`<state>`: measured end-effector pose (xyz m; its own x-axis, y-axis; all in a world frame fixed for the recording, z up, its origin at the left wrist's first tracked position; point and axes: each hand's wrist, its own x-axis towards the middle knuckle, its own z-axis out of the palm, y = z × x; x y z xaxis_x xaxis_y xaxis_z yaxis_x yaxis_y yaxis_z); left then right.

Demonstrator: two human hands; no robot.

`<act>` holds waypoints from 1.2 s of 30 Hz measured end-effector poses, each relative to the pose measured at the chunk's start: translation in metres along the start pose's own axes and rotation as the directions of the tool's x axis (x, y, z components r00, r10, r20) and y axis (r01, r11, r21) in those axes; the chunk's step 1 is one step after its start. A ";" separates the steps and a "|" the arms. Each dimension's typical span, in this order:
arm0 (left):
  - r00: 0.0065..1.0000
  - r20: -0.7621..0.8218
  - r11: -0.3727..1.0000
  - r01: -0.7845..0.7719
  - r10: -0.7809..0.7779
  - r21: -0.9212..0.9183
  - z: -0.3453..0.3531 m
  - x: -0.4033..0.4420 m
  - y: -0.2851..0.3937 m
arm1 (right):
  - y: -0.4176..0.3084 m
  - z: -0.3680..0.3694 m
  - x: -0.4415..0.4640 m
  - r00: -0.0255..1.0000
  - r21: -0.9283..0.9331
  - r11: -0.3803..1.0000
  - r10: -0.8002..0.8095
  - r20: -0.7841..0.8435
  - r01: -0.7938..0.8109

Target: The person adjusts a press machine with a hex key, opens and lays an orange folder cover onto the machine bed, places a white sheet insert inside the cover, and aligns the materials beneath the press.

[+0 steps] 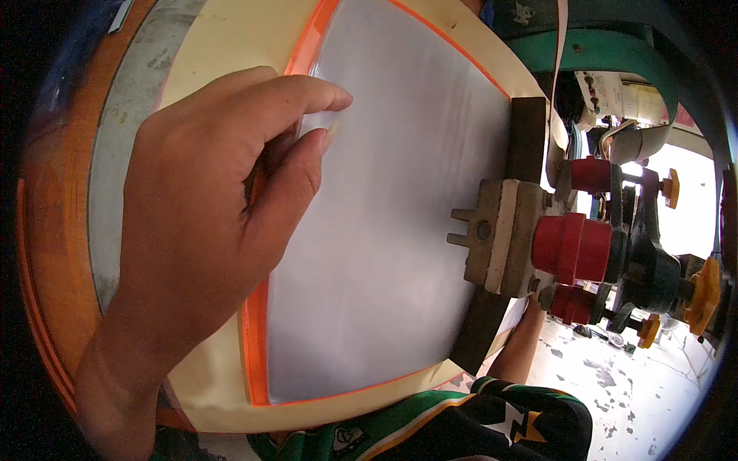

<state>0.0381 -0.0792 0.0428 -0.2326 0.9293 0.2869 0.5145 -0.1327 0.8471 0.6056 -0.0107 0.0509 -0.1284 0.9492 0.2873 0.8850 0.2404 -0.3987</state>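
My left hand (207, 177) is above the left edge of a clear, greyish plastic sheet (377, 215). Its index finger and thumb are apart, and I see nothing between their tips; the other fingers are curled and partly hidden. Bright orange material (257, 346) borders the sheet along its left, top and bottom edges. A dark metal bar (529, 134) crosses the sheet's right edge, fixed to a metal block (492, 238) with two prongs. My right forearm (523, 349) reaches up behind the bar, where the machine hides the hand and fingers.
The sheet lies on a cream-yellow surface (211, 376) with a grey board (131, 100) and a wooden edge (58, 200) at left. Red cylindrical parts (573, 246) and yellow knobs (703, 296) extend right from the bar. A green machine frame (600, 50) curves overhead.
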 end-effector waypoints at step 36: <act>0.992 0.084 0.994 0.084 -0.089 0.069 -0.038 -0.014 0.031 | -0.031 0.002 0.008 0.999 0.076 0.996 -0.042 0.015 0.040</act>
<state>0.0255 -0.1097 0.0820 -0.2074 0.9631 0.1713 0.5491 -0.0303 0.8352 0.5762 -0.0098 0.0638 -0.1717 0.9413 0.2905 0.8424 0.2932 -0.4522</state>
